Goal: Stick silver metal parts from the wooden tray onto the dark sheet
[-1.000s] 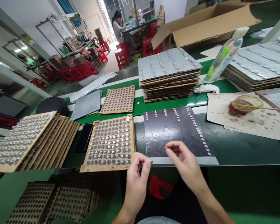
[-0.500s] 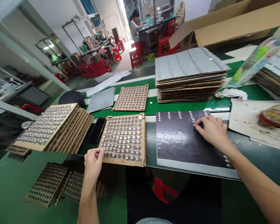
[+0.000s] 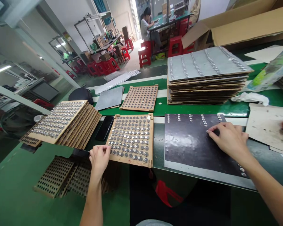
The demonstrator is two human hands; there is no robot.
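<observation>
My right hand [image 3: 228,140] rests on a black sheet [image 3: 186,147], its bunched fingertips at a column of small silver discs near the sheet's upper right. Whether those fingers pinch a disc, I cannot tell. My left hand [image 3: 99,160] sits at the near left corner of a wooden board [image 3: 129,159], whose holes are packed with round metal discs [image 3: 129,140]. Its fingers curl at the board's edge and hide what they touch. Further silver discs [image 3: 241,171] lie in a line beneath my right forearm.
A black phone [image 3: 105,128] lies left of the board, beside a stack of disc-filled wooden boards [image 3: 61,121]. Behind stand a stack of grey sheets on cardboard [image 3: 206,84] and a cardboard box [image 3: 238,26]. A stained paper [image 3: 269,128] lies right. A seated person [image 3: 146,28] works far back.
My left hand has moved from the board's near right corner to its near left corner. My right hand has dropped from above the black sheet onto it. The view has swung left.
</observation>
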